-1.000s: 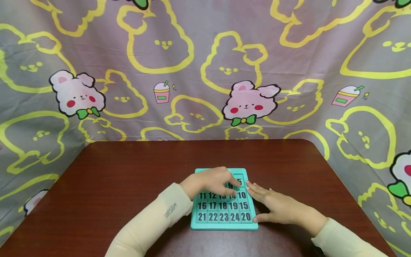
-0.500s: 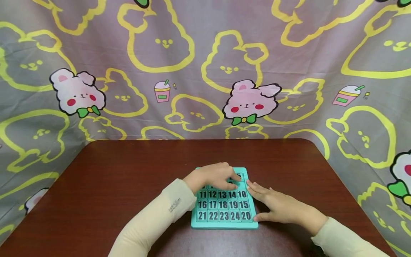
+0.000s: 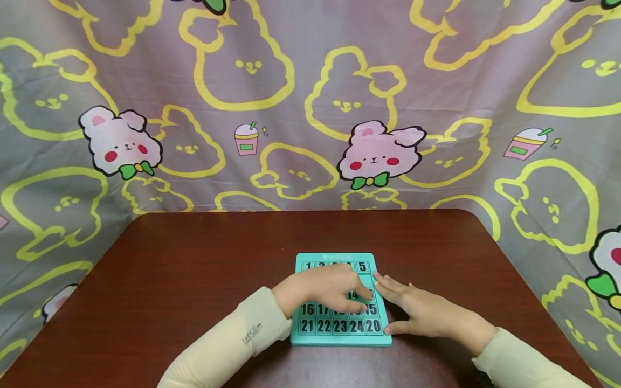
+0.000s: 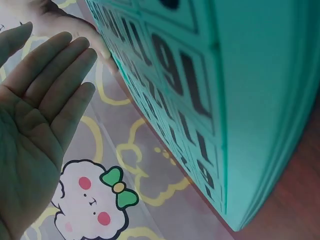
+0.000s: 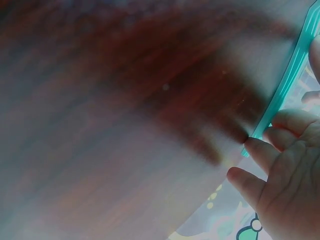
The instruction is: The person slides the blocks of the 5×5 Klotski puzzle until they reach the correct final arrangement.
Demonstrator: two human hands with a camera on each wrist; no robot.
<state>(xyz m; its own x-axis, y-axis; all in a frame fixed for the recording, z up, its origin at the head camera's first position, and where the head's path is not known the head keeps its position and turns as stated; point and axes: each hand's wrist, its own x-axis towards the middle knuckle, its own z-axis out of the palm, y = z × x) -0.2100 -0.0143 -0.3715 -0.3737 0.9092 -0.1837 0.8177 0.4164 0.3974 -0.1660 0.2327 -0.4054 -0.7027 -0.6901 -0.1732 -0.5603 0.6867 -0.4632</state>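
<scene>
A teal number slide puzzle (image 3: 339, 340) lies flat on the table. Its top row reads 1 to 5 and its bottom row reads 21, 22, 23, 24, 20. My left hand (image 3: 330, 288) reaches over the board from the left, hiding most of the second row and parts of the rows below. Its index fingertip is at the right-column tile in the third row; the thumb is lower, near tile 15. At the board's right edge, my right hand (image 3: 422, 312) has its extended fingertips and thumb against the frame, also seen along the puzzle's side (image 5: 282, 95) in the right wrist view.
The dark reddish-brown table (image 3: 204, 258) extends around the puzzle on all sides. A grey curtain (image 3: 291, 32) with yellow outlines and bunny faces hangs behind the table and along both sides.
Tile 5 has slid up into the top right corner under my left hand's finger. That hand has then come down to the third row. My right hand stays at the edge.
</scene>
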